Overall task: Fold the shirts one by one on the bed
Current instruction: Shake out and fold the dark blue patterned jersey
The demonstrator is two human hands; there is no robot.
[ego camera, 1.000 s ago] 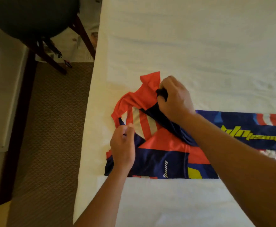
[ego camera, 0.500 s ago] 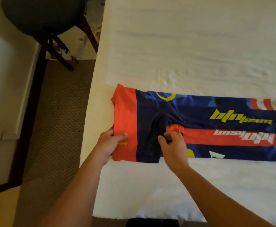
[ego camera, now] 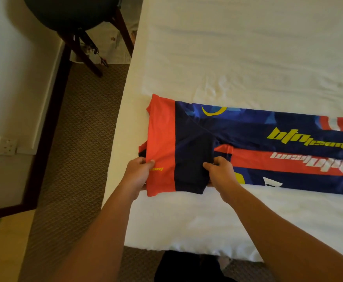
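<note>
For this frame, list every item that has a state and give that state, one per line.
shirt: lying on the bed, folded lengthwise into a long band, sleeve folded across.
left hand: pinches the shirt's orange end.
right hand: grips the navy sleeve's edge.
bed: white sheet, slightly wrinkled.

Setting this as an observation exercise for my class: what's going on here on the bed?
A person is folding a red, navy and yellow jersey laid lengthwise on a white bed. The left hand grips the red end at the bed's edge, thumb on top, and the right hand pinches the dark sleeve folded across the body. The jersey is already narrowed into a long strip running off to the right; it has not yet been folded along its length.
</note>
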